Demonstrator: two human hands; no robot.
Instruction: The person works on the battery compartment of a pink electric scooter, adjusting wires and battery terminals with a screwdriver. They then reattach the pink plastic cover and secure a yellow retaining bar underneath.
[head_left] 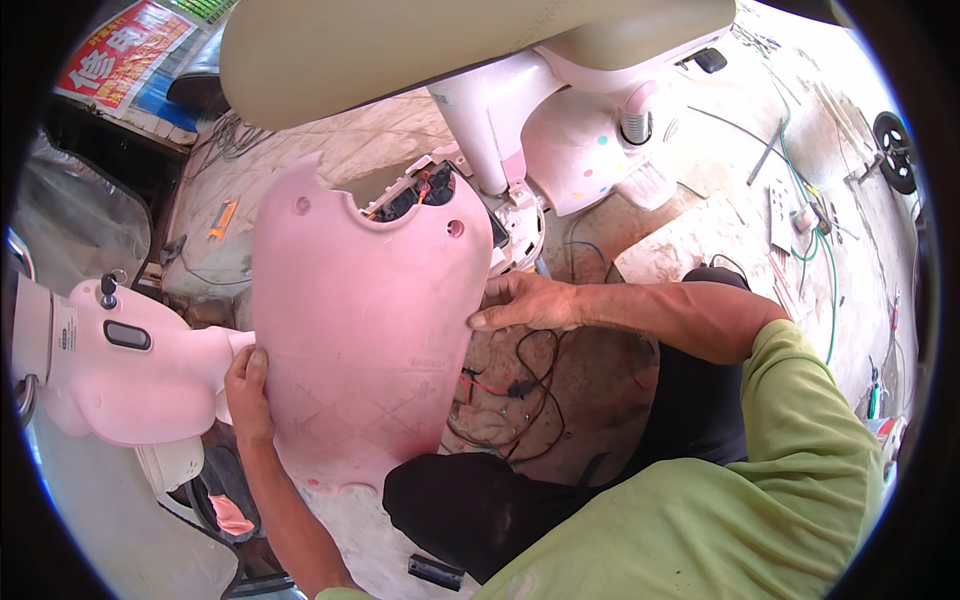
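A large pink plastic body panel (355, 370) stands tilted before me, with a curved cutout at its top and two round holes. My left hand (250, 385) is closed on its left edge. My right hand (515, 300) grips its right edge, thumb on the front face, fingers partly hidden behind. Beyond the panel is an opened white housing (522, 230) with a dark inner part (420, 200) showing. Above it sits a pink-and-white scooter body (460, 120) under a beige seat (400, 40).
A pink scooter front (140, 380) with keys stands at the left. Black and red cables (530, 390) lie near my knees. At the right are a power strip (782, 215), hoses and a small black wheel (893, 150). An orange tool (222, 220) lies on the floor.
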